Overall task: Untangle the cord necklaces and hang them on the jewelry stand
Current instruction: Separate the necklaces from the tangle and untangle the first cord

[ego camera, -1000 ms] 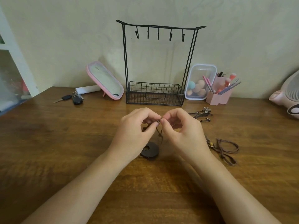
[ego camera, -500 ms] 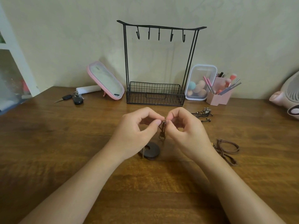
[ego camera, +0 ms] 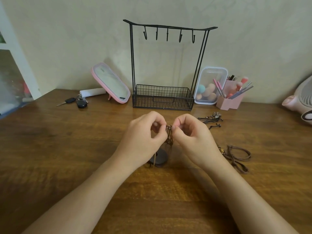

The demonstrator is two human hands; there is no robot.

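My left hand [ego camera: 143, 139] and my right hand [ego camera: 192, 137] meet above the table's middle, both pinching a knotted brown cord necklace [ego camera: 169, 135]. Its dark round pendant [ego camera: 159, 157] lies on the wood below my left hand. A second brown cord necklace [ego camera: 236, 156] lies to the right of my right wrist. A dark beaded necklace with a metal charm [ego camera: 213, 118] lies further back on the right. The black wire jewelry stand [ego camera: 166, 65] stands at the back against the wall, its several hooks bare and its basket base holding nothing.
A pink-framed mirror [ego camera: 111, 83] leans left of the stand, with keys [ego camera: 76, 101] and a white roll beside it. A clear box of sponges [ego camera: 209, 85] and a pink brush holder [ego camera: 231, 97] stand to the right. A pink fan [ego camera: 302, 100] sits at the far right edge.
My hands have lifted slightly and the cord bundle now hangs more vertically between my fingertips. The pendant stays on the table.
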